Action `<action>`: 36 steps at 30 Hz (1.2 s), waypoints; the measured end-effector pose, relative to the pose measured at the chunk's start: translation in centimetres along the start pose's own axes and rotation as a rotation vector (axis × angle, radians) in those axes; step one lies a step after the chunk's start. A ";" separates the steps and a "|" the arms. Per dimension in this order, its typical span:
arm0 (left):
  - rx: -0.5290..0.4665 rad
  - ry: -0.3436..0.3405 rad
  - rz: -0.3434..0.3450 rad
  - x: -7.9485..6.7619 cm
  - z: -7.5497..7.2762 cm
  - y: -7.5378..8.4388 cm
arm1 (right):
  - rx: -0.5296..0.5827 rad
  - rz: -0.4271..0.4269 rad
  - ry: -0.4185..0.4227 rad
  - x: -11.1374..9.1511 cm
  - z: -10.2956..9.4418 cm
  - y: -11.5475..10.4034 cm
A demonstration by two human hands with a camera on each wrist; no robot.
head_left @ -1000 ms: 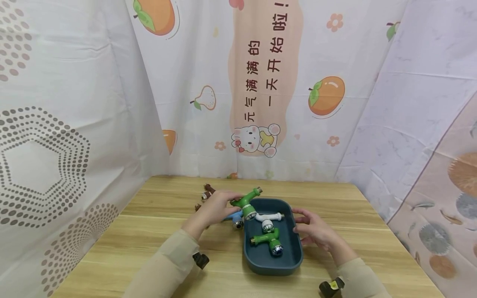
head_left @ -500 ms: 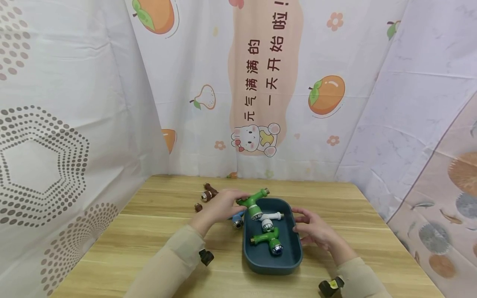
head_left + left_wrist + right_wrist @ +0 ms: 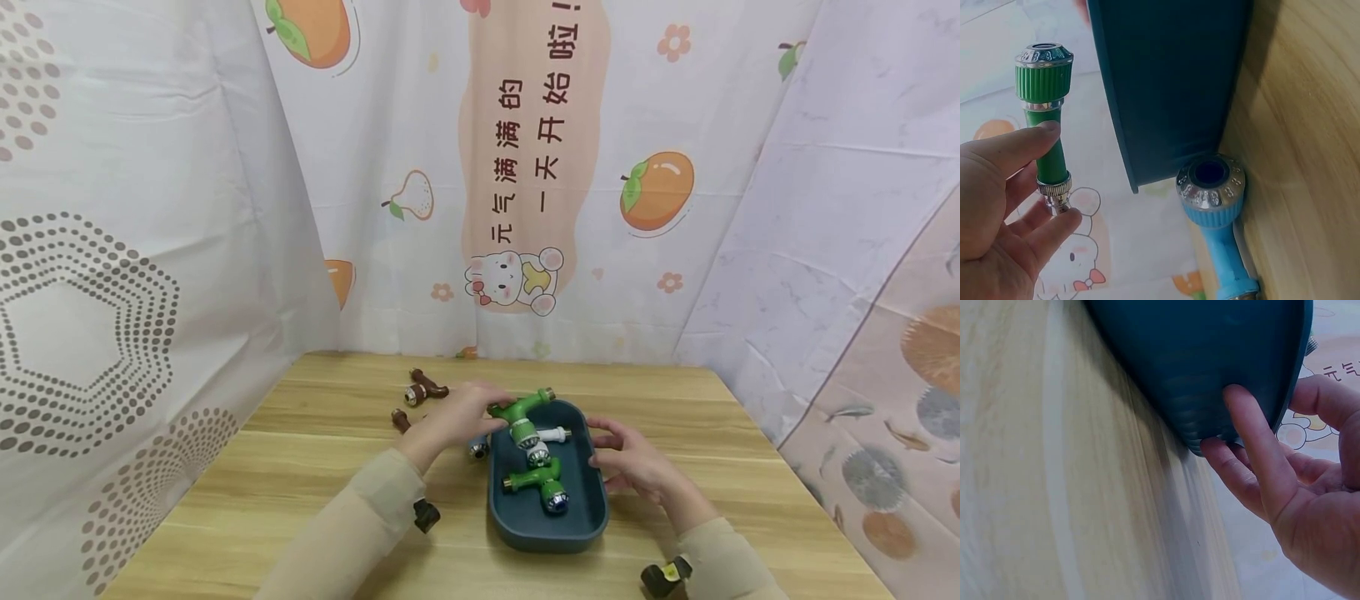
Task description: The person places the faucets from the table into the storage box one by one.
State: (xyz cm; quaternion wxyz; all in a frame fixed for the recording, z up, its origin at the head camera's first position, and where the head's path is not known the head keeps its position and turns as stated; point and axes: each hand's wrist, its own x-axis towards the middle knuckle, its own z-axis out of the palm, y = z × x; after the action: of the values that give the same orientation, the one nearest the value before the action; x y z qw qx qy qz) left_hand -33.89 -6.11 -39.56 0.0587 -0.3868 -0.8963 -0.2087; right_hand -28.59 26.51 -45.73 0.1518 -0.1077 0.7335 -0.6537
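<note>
My left hand pinches a green tap with a metal-tipped end, holding it over the far left part of a dark blue plastic bin. In the left wrist view, thumb and fingers are on the green tap's body. My right hand grips the right side of the bin; in the right wrist view its fingers lie on the outer wall, one digit at the rim. Inside the bin lie a white tap, partly hidden by the held one, and another green tap.
Left of the bin, a blue tap lies on the wooden table, mostly hidden by my left hand in the head view. Farther left are a brown tap and another brown piece, partly covered. Printed curtains stand behind the table.
My left hand has moved right with the green tap, from the bin's left edge to above its inside. More of the brown taps shows. My right hand stays at the bin.
</note>
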 end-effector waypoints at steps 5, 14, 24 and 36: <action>0.055 -0.008 0.025 0.4 0.5 0.1 | 0.010 -0.006 -0.011 0.0 0.1 -0.1; 0.073 -0.062 0.039 1.1 1.1 0.6 | 0.029 -0.015 -0.017 -0.1 0.1 -0.1; 0.101 -0.144 0.045 1.9 1.8 1.7 | 0.009 -0.009 -0.006 0.0 0.1 -0.1; 0.137 -0.205 0.074 2.9 3.1 2.3 | 0.012 -0.002 -0.010 0.0 -0.1 0.1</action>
State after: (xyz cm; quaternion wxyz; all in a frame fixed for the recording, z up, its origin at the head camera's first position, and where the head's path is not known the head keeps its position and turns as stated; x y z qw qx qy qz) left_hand -34.02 -1.47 -40.84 0.0005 -0.4338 -0.8949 -0.1043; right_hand -28.62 26.63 -45.79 0.1554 -0.1109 0.7287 -0.6576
